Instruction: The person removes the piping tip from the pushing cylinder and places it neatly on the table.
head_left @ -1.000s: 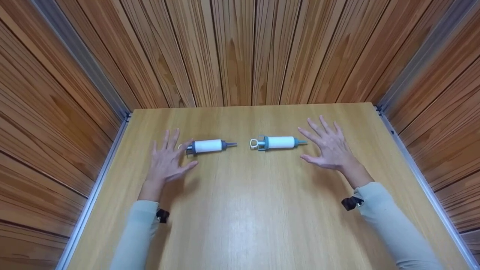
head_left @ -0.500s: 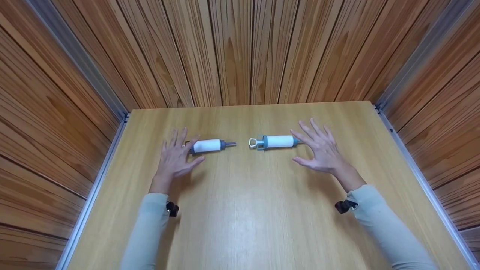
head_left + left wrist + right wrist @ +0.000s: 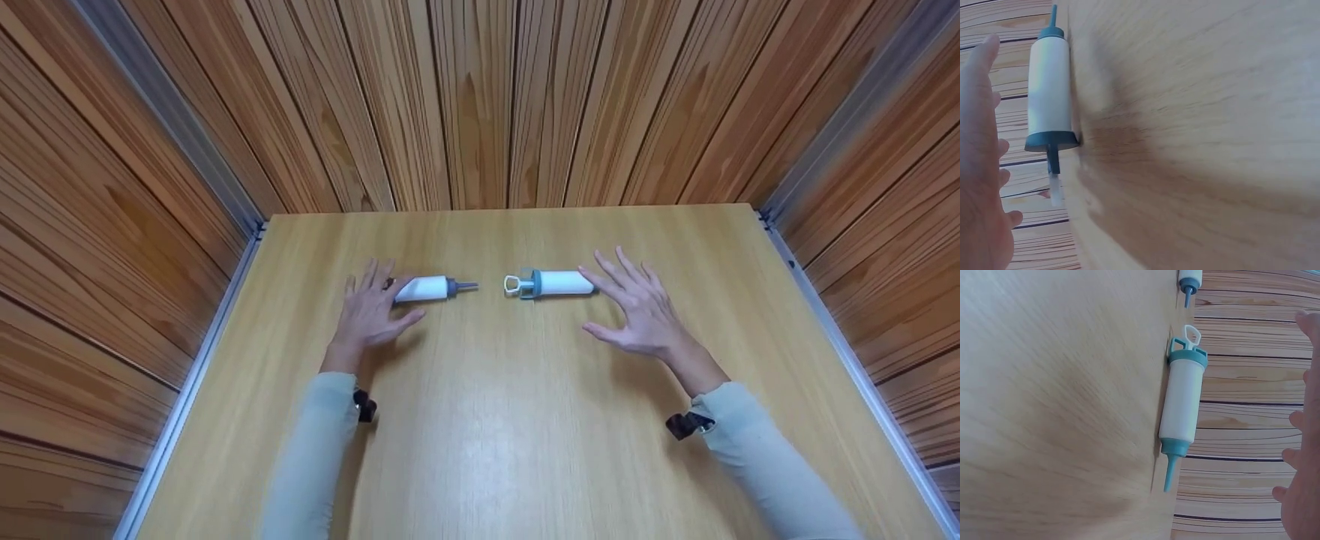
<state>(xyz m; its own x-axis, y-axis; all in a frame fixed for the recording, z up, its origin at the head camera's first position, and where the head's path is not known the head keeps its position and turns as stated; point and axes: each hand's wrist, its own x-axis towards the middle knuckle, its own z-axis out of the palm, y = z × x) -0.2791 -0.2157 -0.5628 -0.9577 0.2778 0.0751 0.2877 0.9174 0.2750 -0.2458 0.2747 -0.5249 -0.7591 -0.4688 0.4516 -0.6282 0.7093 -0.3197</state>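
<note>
Sleeves [image 3: 311,442]: pale, seen nearest; a dark wrist camera [image 3: 365,406] is worn at each cuff.
Left hand [image 3: 367,311]: held over plunger end of left syringe; fingers spread, nothing gripped, gap shown in left wrist view.
Right hand [image 3: 643,311]: held over nozzle end of right syringe; fingers spread, nothing gripped, no contact seen.
Left syringe [image 3: 426,289]: laid on wooden table [image 3: 480,390], dark ends, nozzle pointed at right syringe; plunger end partly hidden.
Right syringe [image 3: 562,283]: laid roughly in line, apart, teal ends, pale loop handle turned toward left syringe.
Roll risk: round barrels could be rolled if brushed off-centre by fingertips.
Nozzle risk: thin right nozzle might be bent if pressed by the palm.
Plunger risk: left plunger might be shoved if caught by fingers.
Plank wall [image 3: 480,105]: seen beyond far table edge.
</note>
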